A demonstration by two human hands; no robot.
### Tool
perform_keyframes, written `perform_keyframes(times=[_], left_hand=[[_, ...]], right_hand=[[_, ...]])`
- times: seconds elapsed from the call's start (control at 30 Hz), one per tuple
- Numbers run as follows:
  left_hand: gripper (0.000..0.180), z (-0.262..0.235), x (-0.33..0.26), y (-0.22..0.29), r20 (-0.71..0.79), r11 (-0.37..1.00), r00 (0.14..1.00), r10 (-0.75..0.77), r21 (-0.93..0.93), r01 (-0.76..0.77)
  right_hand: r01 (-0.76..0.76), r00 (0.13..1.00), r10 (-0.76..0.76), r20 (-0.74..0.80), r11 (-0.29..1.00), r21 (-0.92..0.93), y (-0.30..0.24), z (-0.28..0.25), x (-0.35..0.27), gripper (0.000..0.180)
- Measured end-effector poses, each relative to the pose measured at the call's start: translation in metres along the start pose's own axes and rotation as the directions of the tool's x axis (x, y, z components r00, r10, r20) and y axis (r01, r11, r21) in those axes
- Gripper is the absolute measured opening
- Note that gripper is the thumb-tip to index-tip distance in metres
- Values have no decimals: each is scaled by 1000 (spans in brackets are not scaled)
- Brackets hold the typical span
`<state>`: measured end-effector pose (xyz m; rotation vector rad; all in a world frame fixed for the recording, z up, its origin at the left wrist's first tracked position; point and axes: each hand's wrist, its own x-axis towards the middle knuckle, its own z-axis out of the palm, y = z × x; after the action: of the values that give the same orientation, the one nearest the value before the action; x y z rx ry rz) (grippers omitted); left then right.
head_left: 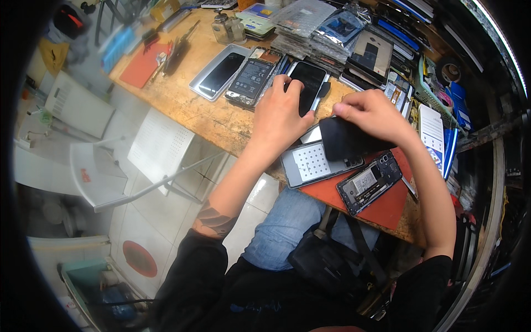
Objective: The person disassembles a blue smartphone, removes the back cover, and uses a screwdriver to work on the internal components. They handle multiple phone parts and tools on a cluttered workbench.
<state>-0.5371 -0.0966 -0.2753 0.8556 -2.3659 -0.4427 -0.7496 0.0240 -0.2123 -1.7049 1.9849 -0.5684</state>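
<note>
Black shirt [249,293] nearest, at bottom. Left to right: white folding chair [160,141] beside wooden surface [171,105]. On surface: white tray [202,74] with dark-screened phone [222,73] inside, then opened phone [250,77], battery exposed. Left hand [281,110], fingers bent, at black-screened phone [311,83]; cannot tell if gripping or just touching. Grey phone back [335,167] below, partly covered by dark flat panel [348,141]. Dismantled phone [369,183], tilted, on red mat [391,207] near surface edge. Right hand [379,113] pinches panel's upper edge, thumb on top.
</note>
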Motion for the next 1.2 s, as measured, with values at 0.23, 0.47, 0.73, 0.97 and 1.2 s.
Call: perform_keyframes(times=[0.23, 0.47, 0.73, 0.97, 1.2], left_hand=[[48, 3, -7, -3, 35, 997, 998, 45, 63, -47], [32, -13, -19, -18, -112, 955, 992, -57, -297, 21], [62, -15, -7, -27, 206, 651, 929, -308, -666, 364], [43, -1, 11, -29, 168, 681, 935, -314, -646, 345], [35, 3, 29, -42, 204, 578, 924, -322, -731, 363]], right_hand=[[-75, 984, 93, -150, 990, 122, 17, -12, 34, 37], [-187, 956, 256, -145, 908, 374, 15, 15, 78, 26], [-239, 931, 359, 60, 479, 845, 10, 53, 74, 14], [-243, 920, 390, -27, 626, 741, 10, 60, 58, 18], [-151, 962, 261, -77, 747, 648, 14, 16, 22, 40]])
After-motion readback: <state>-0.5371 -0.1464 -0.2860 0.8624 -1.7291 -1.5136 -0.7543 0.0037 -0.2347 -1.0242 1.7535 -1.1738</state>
